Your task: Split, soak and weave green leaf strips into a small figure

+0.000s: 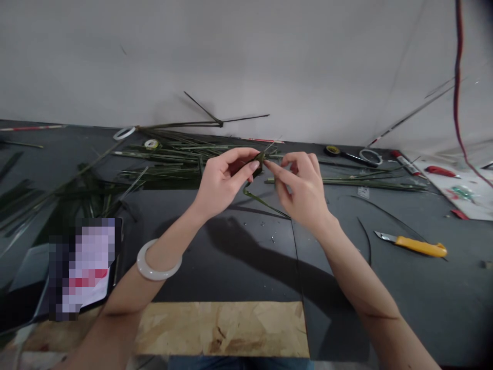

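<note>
Above the dark grey table (419,303), the person's left hand (225,182) and right hand (298,192) meet over a narrow green leaf strip (257,167), which is folded near the top, with a long tail curving down and to the right. The left hand's grip is closed, its thumb and fingers pinching the fold. The right hand's fingertips (269,165) reach the strip's upper end, but whether that grip is closed on it cannot be told. A translucent white bangle (158,260) circles the left wrist. Beyond the hands lies a loose heap of long green strips (165,156), with a small roll of tape (151,144) at its far edge. To the right, a yellow-handled utility knife (419,245) lies on the table, and farther back a black-handled tool (350,155) sits just beside a white ring (370,156). A pale oriented strand board (221,329) lies nearest the person.
</note>
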{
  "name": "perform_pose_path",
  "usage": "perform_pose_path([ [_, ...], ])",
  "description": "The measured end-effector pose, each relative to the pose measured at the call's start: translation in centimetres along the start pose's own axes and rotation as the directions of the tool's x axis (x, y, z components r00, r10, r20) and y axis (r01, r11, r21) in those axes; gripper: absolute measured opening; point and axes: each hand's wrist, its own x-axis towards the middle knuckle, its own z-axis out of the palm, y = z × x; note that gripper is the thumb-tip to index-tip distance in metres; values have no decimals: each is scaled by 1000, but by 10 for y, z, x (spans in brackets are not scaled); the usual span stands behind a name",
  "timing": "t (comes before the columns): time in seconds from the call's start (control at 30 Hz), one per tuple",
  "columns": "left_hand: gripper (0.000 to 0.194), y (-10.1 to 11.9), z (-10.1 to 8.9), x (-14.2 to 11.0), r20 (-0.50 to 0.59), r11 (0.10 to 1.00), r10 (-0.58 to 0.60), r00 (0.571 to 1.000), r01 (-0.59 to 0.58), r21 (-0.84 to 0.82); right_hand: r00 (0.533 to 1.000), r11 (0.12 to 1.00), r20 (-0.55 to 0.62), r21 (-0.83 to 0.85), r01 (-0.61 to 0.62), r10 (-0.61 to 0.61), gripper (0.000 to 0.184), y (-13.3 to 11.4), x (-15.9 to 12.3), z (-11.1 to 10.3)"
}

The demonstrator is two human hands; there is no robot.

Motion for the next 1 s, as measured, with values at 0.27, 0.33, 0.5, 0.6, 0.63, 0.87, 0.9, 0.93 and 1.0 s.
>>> perform_pose_path([
  [0.27, 31, 5, 4, -3, 41, 985, -49, 998, 55, -162, 984, 888, 132, 429, -167, 121, 27, -12, 5, -11],
  [0.33, 31, 4, 4, -4, 49, 984, -53, 997, 61, -168, 969, 812, 185, 532, -240, 165, 24, -12, 6, -14],
  [0.5, 33, 4, 4, -4, 48, 983, -77, 996, 84, -163, 855, 418, 396, 750, -512, 336, 16, -10, 7, -14],
  [0.6, 35, 4, 4, -4, 88, 981, -89, 992, 103, -167, 759, 86, 568, 780, -620, 317, 25, -9, 7, -10],
  [0.63, 35, 4, 4, -4, 101, 980, -88, 991, 104, -169, 737, 10, 607, 770, -638, 297, 28, -9, 8, -9],
  [0.87, 29, 5, 3, -4, 71, 994, -76, 995, 82, -76, 712, 3, 613, 757, -653, 343, 24, -9, 8, -7],
  [0.9, 28, 6, 3, -5, 58, 996, -70, 996, 72, -43, 720, 45, 581, 766, -641, 379, 22, -9, 7, -7],
  [0.93, 27, 6, 4, -5, 43, 998, -62, 997, 63, -9, 731, 102, 538, 772, -627, 419, 20, -10, 7, -7],
  [1.0, 24, 6, 5, -7, 19, 997, -49, 999, 48, 57, 751, 243, 441, 759, -604, 491, 17, -12, 7, -7],
])
